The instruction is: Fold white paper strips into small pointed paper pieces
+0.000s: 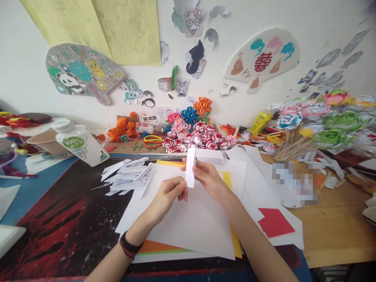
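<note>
A narrow white paper strip (190, 166) stands upright between my two hands, above the stacked sheets. My left hand (172, 190) pinches its lower end between thumb and finger. Higher up, my right hand (209, 178) grips the strip from the right side, its thumb in front and fingertips behind. Underneath lies a large white sheet (199, 223) on top of yellow, orange and green paper. To the left rests a loose pile of white paper strips (131, 176). A small stack of white paper (210, 156) lies just behind my right hand.
Red-and-white paper flowers (199, 137) crowd the back by the wall. A white bottle (79, 141) leans at the left. On the right are a red paper piece (276, 222), a bundle of sticks (289, 143) and green paper flowers (337, 121). One patch is blurred out.
</note>
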The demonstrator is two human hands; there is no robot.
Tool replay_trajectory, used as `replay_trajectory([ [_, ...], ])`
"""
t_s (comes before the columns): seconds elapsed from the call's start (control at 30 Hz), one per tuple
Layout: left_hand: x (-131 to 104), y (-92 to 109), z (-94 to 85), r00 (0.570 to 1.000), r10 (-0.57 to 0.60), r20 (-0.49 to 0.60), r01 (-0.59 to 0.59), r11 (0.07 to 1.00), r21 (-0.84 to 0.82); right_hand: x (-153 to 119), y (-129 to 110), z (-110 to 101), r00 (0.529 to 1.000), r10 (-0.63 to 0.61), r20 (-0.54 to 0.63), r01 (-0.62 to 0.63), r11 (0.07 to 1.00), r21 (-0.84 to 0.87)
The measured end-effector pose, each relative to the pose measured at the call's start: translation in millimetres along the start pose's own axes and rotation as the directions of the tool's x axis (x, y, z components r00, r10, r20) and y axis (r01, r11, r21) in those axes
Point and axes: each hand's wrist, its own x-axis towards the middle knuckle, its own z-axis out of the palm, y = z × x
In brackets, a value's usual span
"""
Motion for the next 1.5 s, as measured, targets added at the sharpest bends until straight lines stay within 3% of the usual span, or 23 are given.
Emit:
replay_trajectory([
  [0.1,1,-3,-0.8,0.999,0.031,-0.045,-0.022,0.982,0.188,1,4,-2,0.999,-0.009,-0.035,0.008,0.999,-0.042],
  [0.2,2,-7,-3.4,0.968,0.116,-0.224,-0.01,0.906,0.423,2,8,-2,0.994,-0.055,-0.096,0.038,0.984,-0.175],
  [0.27,3,-9,-5.6,0.934,0.169,-0.314,0.007,0.871,0.491,2,11,0,0.994,-0.072,-0.085,0.045,0.959,-0.28],
  [0.4,3,-9,-9.5,0.905,0.23,-0.358,-0.009,0.851,0.525,2,16,5,0.999,-0.045,-0.018,0.035,0.932,-0.361],
  [0.63,3,-8,-14.9,0.885,0.198,-0.422,0.025,0.884,0.468,1,15,4,0.999,0.01,0.044,0.004,0.953,-0.303],
  [0.9,3,-10,-12.2,0.879,0.274,-0.391,0.009,0.809,0.587,2,27,14,0.997,-0.009,-0.071,-0.006,0.977,-0.215],
  [1.1,0,-10,-11.2,0.789,0.343,-0.51,0.051,0.79,0.611,-2,33,25,0.994,-0.009,-0.112,-0.02,0.967,-0.256],
  [1.27,-3,-20,-10.5,0.68,0.546,-0.49,0.083,0.607,0.791,-5,35,32,0.986,-0.014,-0.165,-0.028,0.968,-0.25],
  [1.33,-4,-25,-11.0,0.689,0.598,-0.41,0.061,0.516,0.855,-5,37,33,0.985,-0.023,-0.171,-0.019,0.971,-0.239],
  [1.4,-5,-26,-11.4,0.726,0.604,-0.33,0.008,0.472,0.882,-5,37,32,0.983,-0.03,-0.179,-0.013,0.972,-0.235],
  [1.5,-6,-18,-10.6,0.756,0.576,-0.31,-0.087,0.558,0.825,-5,35,30,0.98,-0.051,-0.194,-0.001,0.966,-0.259],
])
